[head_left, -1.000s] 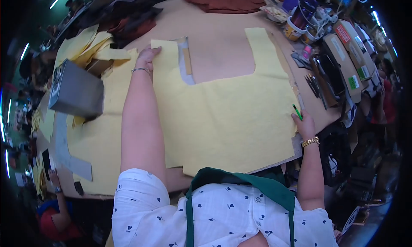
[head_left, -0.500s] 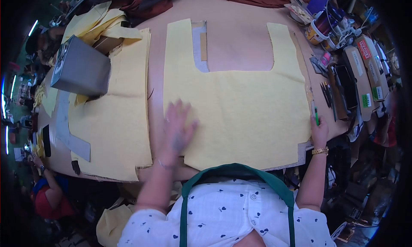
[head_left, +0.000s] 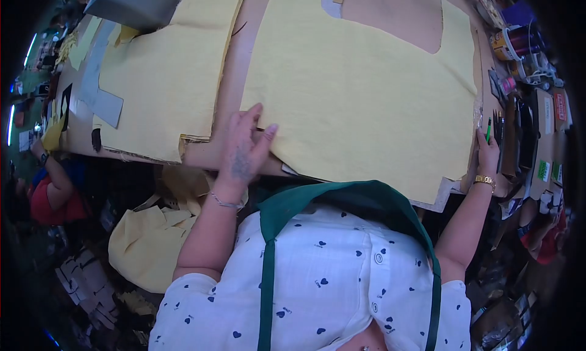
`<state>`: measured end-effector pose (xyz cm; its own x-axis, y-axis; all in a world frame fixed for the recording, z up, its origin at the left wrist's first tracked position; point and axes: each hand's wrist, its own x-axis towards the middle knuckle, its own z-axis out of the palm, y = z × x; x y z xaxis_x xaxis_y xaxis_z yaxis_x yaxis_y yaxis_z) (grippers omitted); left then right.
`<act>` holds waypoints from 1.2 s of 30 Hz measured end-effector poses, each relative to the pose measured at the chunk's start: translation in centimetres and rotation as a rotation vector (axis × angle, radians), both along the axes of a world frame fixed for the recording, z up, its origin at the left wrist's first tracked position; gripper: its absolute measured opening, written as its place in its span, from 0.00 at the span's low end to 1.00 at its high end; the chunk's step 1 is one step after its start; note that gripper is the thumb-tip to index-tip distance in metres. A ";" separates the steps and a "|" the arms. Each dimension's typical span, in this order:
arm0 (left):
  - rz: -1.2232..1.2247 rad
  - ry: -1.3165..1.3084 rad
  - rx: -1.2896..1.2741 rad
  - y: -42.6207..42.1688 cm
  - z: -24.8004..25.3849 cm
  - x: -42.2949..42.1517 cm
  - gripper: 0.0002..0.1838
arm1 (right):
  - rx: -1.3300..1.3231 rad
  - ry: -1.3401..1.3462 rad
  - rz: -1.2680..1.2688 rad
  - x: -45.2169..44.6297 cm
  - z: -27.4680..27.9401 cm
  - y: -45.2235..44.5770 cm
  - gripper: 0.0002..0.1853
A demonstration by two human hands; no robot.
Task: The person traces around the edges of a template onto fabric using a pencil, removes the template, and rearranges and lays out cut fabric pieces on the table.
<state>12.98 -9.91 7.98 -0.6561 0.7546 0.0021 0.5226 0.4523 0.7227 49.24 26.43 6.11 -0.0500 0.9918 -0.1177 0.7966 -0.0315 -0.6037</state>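
A large pale-yellow fabric piece (head_left: 360,101) with a U-shaped notch lies over a grey-white pattern board (head_left: 434,199), whose edges peek out at the notch and the lower right corner. My left hand (head_left: 244,146) is at the fabric's lower left corner, fingers apart and fingertips at the edge. At the right edge, my right hand (head_left: 488,155) is closed around a slim green pencil (head_left: 488,130) pointing up. Its fingers rest beside the fabric's border.
A stack of yellow fabric (head_left: 162,88) lies at left, with a grey metal block (head_left: 137,6) on it. Cardboard boxes (head_left: 542,131), dark pencils (head_left: 499,131) and a tub (head_left: 503,44) line the right side. A yellow bundle (head_left: 146,247) sits below the table; another person's arm (head_left: 55,180) shows at far left.
The view has tilted down, so the table appears higher. My left hand has gone from lying flat on the fabric's left edge to its lower left corner. My right hand still holds the pencil.
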 end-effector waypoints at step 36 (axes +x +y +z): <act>0.019 -0.141 -0.062 -1.1 1.1 1.8 0.30 | -0.445 0.878 0.108 -0.6 3.4 -0.9 0.11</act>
<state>14.73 -10.97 9.03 -0.6611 0.7377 -0.1369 0.4090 0.5073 0.7585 48.66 25.52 9.47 -0.3858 0.8510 -0.3563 0.0839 -0.3523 -0.9321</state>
